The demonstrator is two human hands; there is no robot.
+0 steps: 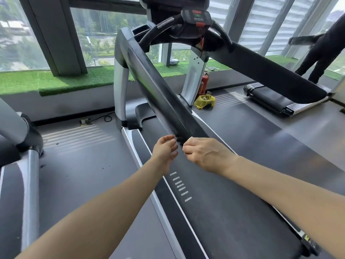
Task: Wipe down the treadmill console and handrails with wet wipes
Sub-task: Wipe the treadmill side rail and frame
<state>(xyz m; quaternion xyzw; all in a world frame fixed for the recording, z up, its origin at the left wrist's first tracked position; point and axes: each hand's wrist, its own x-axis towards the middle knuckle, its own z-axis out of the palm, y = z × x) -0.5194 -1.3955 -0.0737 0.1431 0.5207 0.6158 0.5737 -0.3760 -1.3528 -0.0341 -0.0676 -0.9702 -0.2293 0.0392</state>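
Both hands meet at the near end of the treadmill's left handrail.

The treadmill (214, 212) fills the view, its black left handrail (158, 86) slanting down from the console (196, 17) toward the viewer, the right handrail (270, 75) well apart. The left hand (166, 148) hovers just beside the rail end, fingers relaxed, grasping nothing. The right hand (205, 156) is clenched at the rail tip; whether it holds a wipe cannot be told. A red fire extinguisher (203, 83) and a yellow bag (204, 101) sit on the floor beyond.
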